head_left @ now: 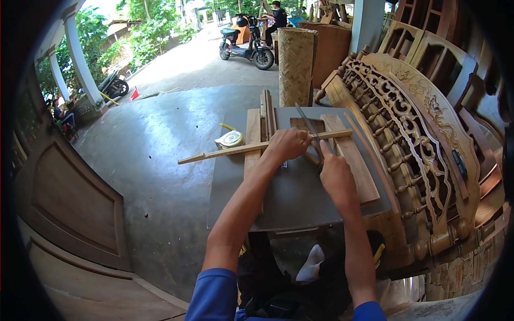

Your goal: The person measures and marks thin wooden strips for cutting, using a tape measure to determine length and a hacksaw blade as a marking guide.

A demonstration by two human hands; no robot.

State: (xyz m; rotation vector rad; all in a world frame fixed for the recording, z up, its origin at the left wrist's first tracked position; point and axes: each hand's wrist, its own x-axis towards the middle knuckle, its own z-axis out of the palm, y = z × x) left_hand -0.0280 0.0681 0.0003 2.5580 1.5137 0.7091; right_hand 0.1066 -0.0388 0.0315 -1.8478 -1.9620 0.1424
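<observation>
A thin wooden strip [230,152] with a notched left end lies crosswise over planks on the grey tabletop [230,198]. My left hand [289,143] is closed around the strip near its middle. My right hand [338,172] grips a tool with a long, narrow metal blade [306,119]; its exact kind is unclear. The blade slants away from me and crosses the strip just right of my left hand. Under the strip are a left plank [252,128] and a wider right plank [356,166]. A tape measure [230,140] sits at the tabletop's left edge.
Stacked wooden strips [267,112] extend past the far edge. A carved wooden panel with spindles [396,144] leans along the right. Wooden door panels [77,198] stand at left. A rolled woven mat [295,67] stands behind the table; beyond are a scooter [247,45] and a person [277,20].
</observation>
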